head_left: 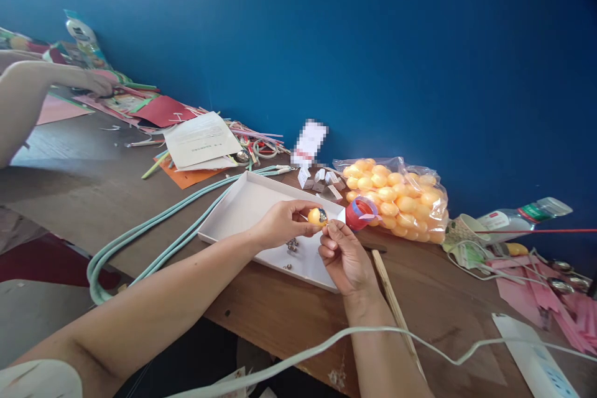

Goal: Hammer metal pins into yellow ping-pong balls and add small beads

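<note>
My left hand (280,224) holds a small orange ball (314,216) between thumb and fingers, above a shallow white box (242,199). A shiny dark patch shows on the ball's right side. Close against that side, the thumb and index finger of my right hand (346,256) are pinched together; whatever is between them is too small to make out. Several little metal beads (292,244) lie in the box under my hands. Just beyond my right hand is a red roll (357,214) with a clear, bluish rim.
A clear bag of orange balls (396,199) rests by the blue wall. Pale green cords (105,261) loop left of the box, near papers (200,140). A wooden stick (392,298) and white cable (298,370) are close to my right forearm. Another person's hand (96,83) is far left.
</note>
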`<state>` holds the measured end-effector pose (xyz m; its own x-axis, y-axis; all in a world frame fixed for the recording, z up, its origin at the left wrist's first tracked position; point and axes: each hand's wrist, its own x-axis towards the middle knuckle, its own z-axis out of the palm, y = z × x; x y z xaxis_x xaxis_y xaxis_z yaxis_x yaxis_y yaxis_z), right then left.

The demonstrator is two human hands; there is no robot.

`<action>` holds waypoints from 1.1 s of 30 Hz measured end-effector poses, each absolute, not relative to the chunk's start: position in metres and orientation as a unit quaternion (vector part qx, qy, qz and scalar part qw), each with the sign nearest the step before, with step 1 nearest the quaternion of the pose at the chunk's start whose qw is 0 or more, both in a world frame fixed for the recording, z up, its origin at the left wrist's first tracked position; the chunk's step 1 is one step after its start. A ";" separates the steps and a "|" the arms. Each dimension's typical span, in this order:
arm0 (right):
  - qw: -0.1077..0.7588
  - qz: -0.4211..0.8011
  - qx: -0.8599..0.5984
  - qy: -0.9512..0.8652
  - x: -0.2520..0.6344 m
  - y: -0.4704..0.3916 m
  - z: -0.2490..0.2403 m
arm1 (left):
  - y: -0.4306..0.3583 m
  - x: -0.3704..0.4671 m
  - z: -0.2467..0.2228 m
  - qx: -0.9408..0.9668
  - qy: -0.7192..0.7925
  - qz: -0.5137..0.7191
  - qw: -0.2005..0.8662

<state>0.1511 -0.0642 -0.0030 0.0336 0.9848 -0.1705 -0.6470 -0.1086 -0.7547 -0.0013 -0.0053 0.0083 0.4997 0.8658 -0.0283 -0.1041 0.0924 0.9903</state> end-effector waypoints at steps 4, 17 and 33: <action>0.624 0.651 -0.360 -0.238 0.151 -0.064 -0.003 | -0.005 -0.001 0.008 0.564 0.334 0.371 0.658; 0.628 0.652 -0.355 -0.233 0.152 -0.064 -0.005 | -0.006 -0.002 0.009 0.571 0.333 0.365 0.655; 0.628 0.648 -0.360 -0.237 0.151 -0.065 -0.004 | -0.004 -0.002 0.006 0.596 0.336 0.358 0.636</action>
<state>0.1514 -0.0646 -0.0040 0.0484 0.9844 -0.1692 -0.6424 -0.0991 -0.7599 -0.0023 -0.0039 0.0056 0.5178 0.8555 -0.0005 -0.0549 0.0338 0.9979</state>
